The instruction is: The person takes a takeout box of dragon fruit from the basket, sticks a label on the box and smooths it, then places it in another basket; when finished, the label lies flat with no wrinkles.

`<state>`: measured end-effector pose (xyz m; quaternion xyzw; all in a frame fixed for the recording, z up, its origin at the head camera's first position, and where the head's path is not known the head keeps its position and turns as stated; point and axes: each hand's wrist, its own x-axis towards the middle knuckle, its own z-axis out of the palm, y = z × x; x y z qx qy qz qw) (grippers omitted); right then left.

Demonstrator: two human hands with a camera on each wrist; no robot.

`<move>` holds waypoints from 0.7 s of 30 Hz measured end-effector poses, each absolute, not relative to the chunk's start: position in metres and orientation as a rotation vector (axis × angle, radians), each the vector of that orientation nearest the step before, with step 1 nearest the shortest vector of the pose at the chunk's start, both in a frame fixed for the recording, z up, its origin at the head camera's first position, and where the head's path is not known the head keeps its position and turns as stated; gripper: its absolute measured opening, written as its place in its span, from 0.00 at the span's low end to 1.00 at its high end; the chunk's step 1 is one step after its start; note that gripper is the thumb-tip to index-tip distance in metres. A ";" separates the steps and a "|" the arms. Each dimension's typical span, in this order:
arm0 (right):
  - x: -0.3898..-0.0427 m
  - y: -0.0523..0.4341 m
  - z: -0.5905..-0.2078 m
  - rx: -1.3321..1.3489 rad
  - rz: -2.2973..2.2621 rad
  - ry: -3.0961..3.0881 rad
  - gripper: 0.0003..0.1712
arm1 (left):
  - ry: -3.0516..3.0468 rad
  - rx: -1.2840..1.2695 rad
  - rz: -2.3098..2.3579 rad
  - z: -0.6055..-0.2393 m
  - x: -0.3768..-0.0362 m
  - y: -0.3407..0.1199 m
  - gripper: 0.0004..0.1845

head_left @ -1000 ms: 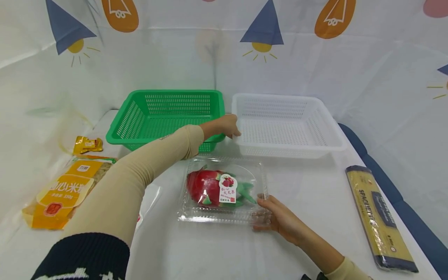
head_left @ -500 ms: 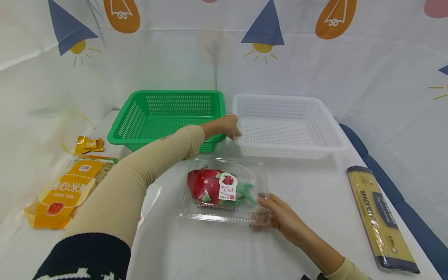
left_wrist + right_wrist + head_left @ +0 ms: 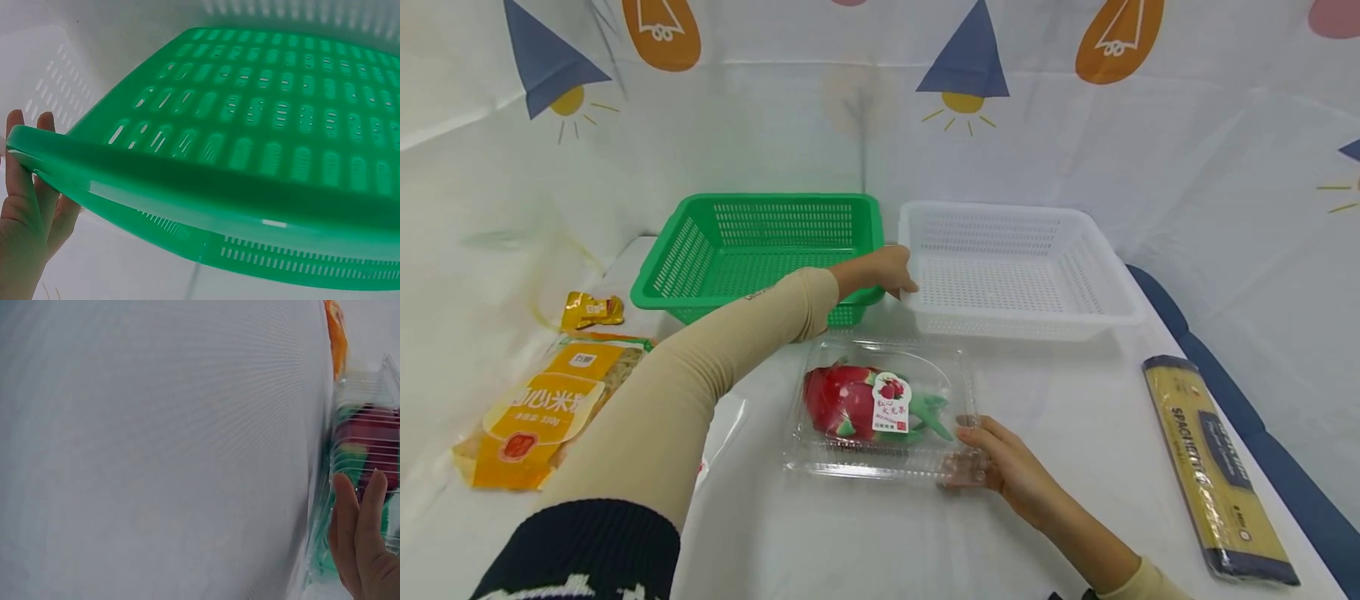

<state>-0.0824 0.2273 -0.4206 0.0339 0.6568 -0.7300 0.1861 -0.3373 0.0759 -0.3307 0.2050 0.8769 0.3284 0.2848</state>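
Observation:
My left hand [image 3: 891,269] is in the gap between the green basket [image 3: 760,307] and the white basket [image 3: 1022,323], right at the white basket's left side. In the left wrist view, its fingers [image 3: 24,206] look fairly straight and pass behind the green rim [image 3: 156,169]. My right hand [image 3: 1011,467] grips the right end of a clear plastic clamshell box [image 3: 880,468], thumb on top and other fingers lower down. Inside lies a red dragon fruit [image 3: 842,400] with green tips, under a white label. The right wrist view shows two fingers [image 3: 372,512] along the box's side.
A yellow bag of millet-like grain [image 3: 542,417] and a small gold packet [image 3: 591,310] lie at the left. On the right is a spaghetti pack [image 3: 1217,467] near the table edge. Clear plastic film [image 3: 724,425] shows beside the left sleeve. A printed white curtain [image 3: 775,125] hangs behind the baskets.
The clamshell box has shifted very slightly to the right with my right hand. My left hand, the baskets and the other packs hold their places.

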 end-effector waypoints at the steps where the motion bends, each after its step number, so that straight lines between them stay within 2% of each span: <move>1: -0.082 0.228 -0.420 0.094 -2.053 1.855 0.27 | 2.343 0.546 0.881 -0.331 -0.337 0.076 0.22; 12: -0.078 0.231 -0.420 0.058 -2.085 1.847 0.22 | 2.347 0.529 0.876 -0.333 -0.343 0.080 0.22; 17: -0.076 0.232 -0.418 0.062 -2.088 1.849 0.25 | 2.374 0.548 0.861 -0.348 -0.357 0.084 0.23; 21: -0.074 0.232 -0.417 0.066 -2.085 1.860 0.26 | 2.358 0.509 0.865 -0.337 -0.345 0.080 0.21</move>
